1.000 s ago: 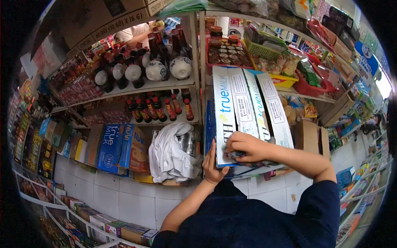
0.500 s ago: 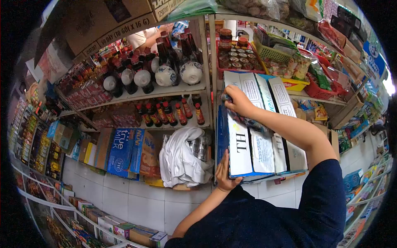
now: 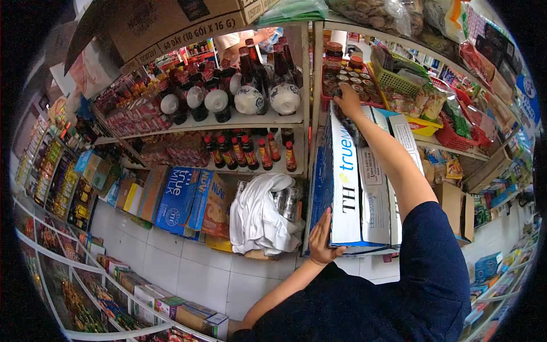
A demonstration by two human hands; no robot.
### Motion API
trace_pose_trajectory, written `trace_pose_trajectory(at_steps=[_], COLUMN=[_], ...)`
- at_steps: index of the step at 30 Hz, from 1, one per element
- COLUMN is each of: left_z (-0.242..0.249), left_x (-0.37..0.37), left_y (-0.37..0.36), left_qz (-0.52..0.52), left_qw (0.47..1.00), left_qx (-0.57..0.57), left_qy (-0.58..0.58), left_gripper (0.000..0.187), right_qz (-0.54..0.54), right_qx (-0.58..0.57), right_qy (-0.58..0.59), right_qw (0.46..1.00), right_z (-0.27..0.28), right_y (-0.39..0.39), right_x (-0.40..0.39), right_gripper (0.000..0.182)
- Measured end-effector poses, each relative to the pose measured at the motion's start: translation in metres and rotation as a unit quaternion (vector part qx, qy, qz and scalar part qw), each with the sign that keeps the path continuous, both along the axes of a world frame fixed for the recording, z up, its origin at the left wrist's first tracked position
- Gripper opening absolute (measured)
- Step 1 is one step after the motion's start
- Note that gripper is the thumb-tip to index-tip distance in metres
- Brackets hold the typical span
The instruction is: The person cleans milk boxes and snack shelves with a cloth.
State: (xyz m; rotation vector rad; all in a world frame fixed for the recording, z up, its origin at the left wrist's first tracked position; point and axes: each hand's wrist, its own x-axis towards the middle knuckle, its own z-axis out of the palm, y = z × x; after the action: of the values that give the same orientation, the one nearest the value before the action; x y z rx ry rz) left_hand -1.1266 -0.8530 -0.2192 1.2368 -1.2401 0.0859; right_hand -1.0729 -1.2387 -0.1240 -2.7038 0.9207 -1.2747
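Observation:
A large white and blue TH true milk carton [image 3: 348, 196] stands in front of me, its printed top facing up. My right hand [image 3: 348, 102] is closed on a dark patterned cloth [image 3: 354, 132] at the carton's far left corner. The cloth trails over the carton top beneath my forearm, which hides part of it. Down at the near left corner, my left hand [image 3: 323, 242] grips the carton, fingers along its left side and thumb across the near edge.
Shelves beyond hold dark bottles with white bowls [image 3: 249, 101], small red-capped bottles [image 3: 245, 151] and jars [image 3: 354, 77]. White cloth [image 3: 262, 216] and blue milk cartons [image 3: 176, 199] sit to the left. An open brown box [image 3: 454, 211] stands right. Another person [image 3: 228, 45] is partly visible behind the shelf.
My right hand has slid the cloth away from me, from the carton's top to its far left corner. My left hand keeps its place on the near corner. The view has shifted slightly.

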Motion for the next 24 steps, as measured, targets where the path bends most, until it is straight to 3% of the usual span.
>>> trace_pose_trajectory(at_steps=[1,5,6,10,21,24], left_z=[-0.001,0.001,0.001,0.0,-0.014,-0.013], left_x=[0.0,0.0,0.0,0.0,0.0,-0.001], left_y=[-0.001,-0.001,-0.001,-0.002,0.0,-0.002], left_qz=[0.002,-0.001,-0.001,-0.008,0.009,0.034], left_qw=[1.0,1.0,1.0,1.0,1.0,0.998], left_qx=[-0.005,-0.008,-0.005,-0.006,0.011,-0.035], left_qy=[-0.003,-0.003,-0.004,0.002,-0.015,-0.031], left_gripper=[0.083,0.082,0.082,0.082,0.086,0.069], right_qz=[-0.015,0.045,0.065,0.082,0.285,0.336], right_qx=[0.05,0.068,0.024,0.127,0.113,0.141], right_qy=[0.021,-0.032,-0.072,-0.015,0.072,0.112], right_qw=[0.998,0.996,0.995,0.988,0.949,0.925], right_z=[0.004,-0.002,-0.014,0.0,0.013,0.02], right_y=[0.005,0.037,0.039,0.113,0.261,0.286], right_x=[-0.001,-0.014,-0.015,-0.04,-0.104,-0.12], right_gripper=[0.04,0.035,0.03,0.024,0.028,0.029])
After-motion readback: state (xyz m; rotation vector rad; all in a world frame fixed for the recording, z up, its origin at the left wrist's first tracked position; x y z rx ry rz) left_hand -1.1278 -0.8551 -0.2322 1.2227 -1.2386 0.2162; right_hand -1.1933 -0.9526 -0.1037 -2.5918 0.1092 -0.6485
